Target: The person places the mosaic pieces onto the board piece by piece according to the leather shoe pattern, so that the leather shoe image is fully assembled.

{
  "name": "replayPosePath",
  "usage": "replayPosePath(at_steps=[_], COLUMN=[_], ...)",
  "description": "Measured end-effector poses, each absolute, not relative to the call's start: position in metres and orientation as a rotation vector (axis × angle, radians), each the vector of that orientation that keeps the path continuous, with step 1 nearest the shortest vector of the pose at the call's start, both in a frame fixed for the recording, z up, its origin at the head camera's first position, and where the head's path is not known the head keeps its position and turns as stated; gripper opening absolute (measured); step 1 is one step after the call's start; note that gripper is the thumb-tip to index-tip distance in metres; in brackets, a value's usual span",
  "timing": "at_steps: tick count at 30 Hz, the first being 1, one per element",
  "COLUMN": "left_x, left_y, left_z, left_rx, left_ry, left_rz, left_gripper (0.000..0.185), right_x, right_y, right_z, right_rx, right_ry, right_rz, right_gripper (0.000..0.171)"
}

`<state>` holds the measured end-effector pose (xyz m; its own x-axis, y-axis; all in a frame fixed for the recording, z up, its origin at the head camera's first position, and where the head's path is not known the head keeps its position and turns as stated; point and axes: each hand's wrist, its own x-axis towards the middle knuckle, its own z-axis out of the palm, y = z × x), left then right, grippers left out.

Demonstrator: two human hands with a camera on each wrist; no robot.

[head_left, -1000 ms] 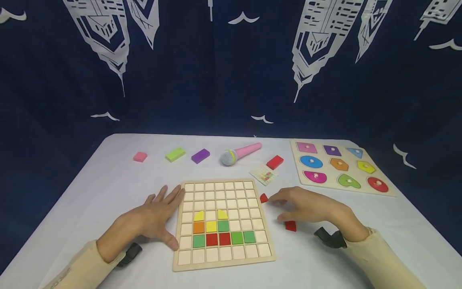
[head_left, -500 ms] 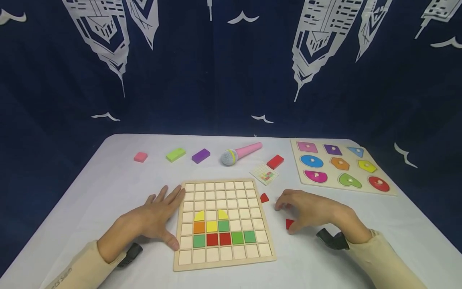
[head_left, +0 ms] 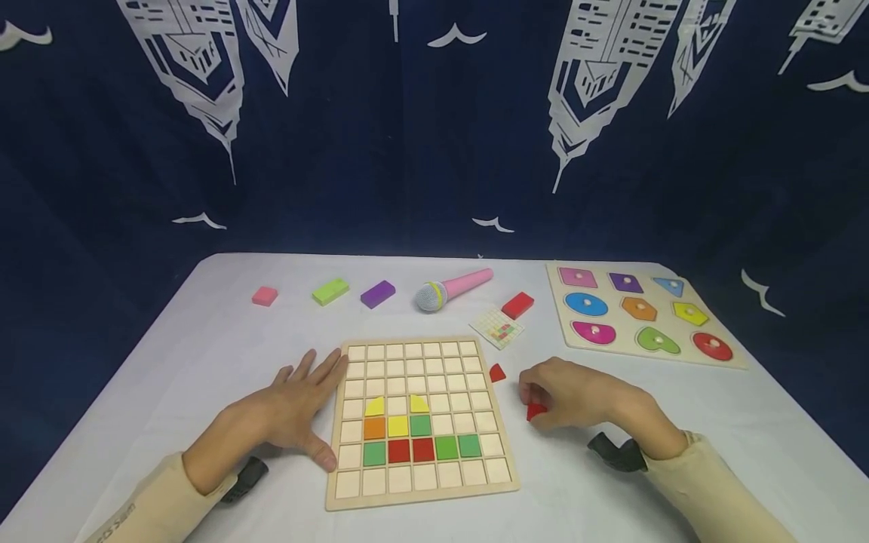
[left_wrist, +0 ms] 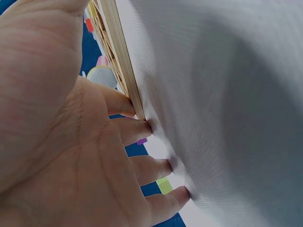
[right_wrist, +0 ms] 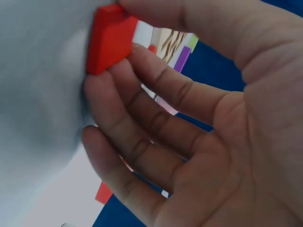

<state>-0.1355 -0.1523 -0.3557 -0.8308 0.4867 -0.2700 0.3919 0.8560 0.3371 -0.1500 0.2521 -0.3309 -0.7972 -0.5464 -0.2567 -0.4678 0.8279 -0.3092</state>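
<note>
A wooden grid board point(head_left: 421, 498) lies on the white table, with colored tiles in some of its cells. Among these are a yellow quarter-round tile point(head_left: 419, 403), an orange tile point(head_left: 374, 428) and a red tile point(head_left: 398, 451). My left hand point(head_left: 299, 411) rests with spread fingers along the board's left edge, thumb and forefinger touching the frame. Right of the board, my right hand point(head_left: 577, 394) pinches a red square tile point(right_wrist: 111, 40) between thumb and fingertips, close over the table. Between that hand and the board lies a small red rounded piece point(head_left: 498, 372).
Behind the board are a pattern card point(head_left: 498, 328), a red block point(head_left: 518, 305), a pink toy microphone point(head_left: 451, 289), a purple block point(head_left: 377, 293), a green block point(head_left: 330, 291) and a pink block point(head_left: 265, 296). A shape puzzle board point(head_left: 557, 302) lies at the back right.
My right hand has drawn back from the small rounded red piece and taken hold of the red square tile, shifting it slightly left. The left hand has stayed in place.
</note>
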Motion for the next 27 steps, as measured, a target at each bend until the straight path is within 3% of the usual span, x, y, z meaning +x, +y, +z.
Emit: replayPosePath(at_steps=[27], left_x=[-0.135], left_y=[-0.152], left_z=[-0.357], left_rx=[0.644], left_ry=[2.686], left_rz=[0.372], left_gripper=[0.149], right_x=[-0.147], right_y=[0.153], right_z=[-0.331], right_rx=[-1.266], right_ry=[2.562], right_rz=[-0.324], right_gripper=[0.014])
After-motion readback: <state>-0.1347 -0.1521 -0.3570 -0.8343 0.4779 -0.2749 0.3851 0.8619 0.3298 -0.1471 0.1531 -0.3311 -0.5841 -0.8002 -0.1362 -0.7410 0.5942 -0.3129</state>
